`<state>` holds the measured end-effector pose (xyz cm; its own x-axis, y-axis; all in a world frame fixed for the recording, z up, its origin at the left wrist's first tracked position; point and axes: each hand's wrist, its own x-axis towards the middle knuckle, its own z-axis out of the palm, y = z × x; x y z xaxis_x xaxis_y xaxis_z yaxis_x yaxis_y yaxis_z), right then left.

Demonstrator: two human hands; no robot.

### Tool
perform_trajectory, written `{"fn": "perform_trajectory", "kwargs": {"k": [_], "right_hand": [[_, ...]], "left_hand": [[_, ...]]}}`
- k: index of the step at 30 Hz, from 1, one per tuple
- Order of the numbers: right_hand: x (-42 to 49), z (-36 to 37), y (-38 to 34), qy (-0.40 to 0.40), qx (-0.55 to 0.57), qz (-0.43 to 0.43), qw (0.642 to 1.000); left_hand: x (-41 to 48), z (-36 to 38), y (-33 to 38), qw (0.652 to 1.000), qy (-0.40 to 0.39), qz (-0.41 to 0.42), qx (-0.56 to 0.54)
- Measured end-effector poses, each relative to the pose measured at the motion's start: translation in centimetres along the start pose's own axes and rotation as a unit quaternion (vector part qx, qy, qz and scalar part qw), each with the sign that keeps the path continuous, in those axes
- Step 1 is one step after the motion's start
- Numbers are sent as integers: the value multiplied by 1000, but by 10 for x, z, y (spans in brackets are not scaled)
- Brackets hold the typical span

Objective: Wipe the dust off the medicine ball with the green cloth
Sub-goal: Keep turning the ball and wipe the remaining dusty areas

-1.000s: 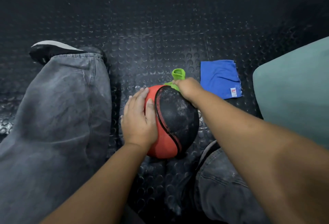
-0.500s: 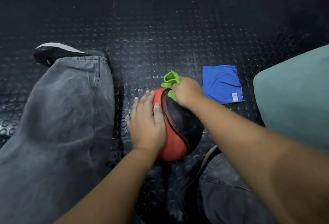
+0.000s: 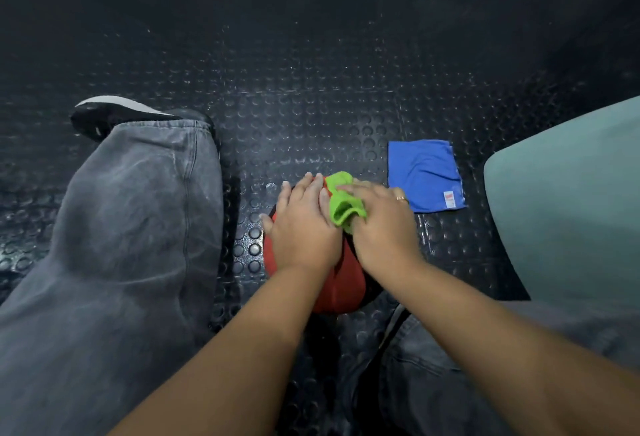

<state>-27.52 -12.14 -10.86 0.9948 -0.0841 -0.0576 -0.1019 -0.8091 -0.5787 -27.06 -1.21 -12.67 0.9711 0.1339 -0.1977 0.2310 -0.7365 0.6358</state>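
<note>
your left hand flat on the medicine ball, fingers straight | right hand fingers gripping green cloth atop it | blue cloth just right of ball, leg crowding left

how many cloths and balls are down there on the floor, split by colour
green cloth: 1
blue cloth: 1
red and black medicine ball: 1
total: 3
</note>
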Motion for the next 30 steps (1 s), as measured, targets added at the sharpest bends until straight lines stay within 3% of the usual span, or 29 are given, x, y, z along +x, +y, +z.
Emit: {"fn": "perform_trajectory", "kwargs": {"k": [4,8,10,12,15,17,19,22,24,26,27,30], "right_hand": [[7,-9,23,5,76,-4,997],[46,-10,47,-102,133,194,967],[49,-7,52,-109,181,214,954],[35,-3,44,-78,229,170,955],[8,-4,27,-75,191,-26,978],[2,-15,19,-114,165,-121,972],[7,-15,21,-114,148,-150,971],[31,0,27,-79,138,-63,985],[55,4,33,-112,107,49,987],[70,-3,35,-175,45,106,978],[73,-10,36,-168,38,122,977],[60,-34,35,-92,142,167,971]], "left_hand": [[-14,0,-9,999,17,51,3],[-26,0,-16,996,34,85,5],[-24,-1,-21,995,45,84,-7],[-21,-3,-26,996,55,67,-26],[-16,-8,-32,994,73,34,-72],[-16,-12,-42,991,79,33,-101],[-15,-13,-50,990,76,53,-111],[-14,-15,-49,991,65,52,-106],[-15,-16,-49,992,59,43,-103],[-20,-19,-52,992,54,50,-103],[-21,-20,-53,992,50,51,-103],[-15,-28,-49,995,18,54,-86]]}}
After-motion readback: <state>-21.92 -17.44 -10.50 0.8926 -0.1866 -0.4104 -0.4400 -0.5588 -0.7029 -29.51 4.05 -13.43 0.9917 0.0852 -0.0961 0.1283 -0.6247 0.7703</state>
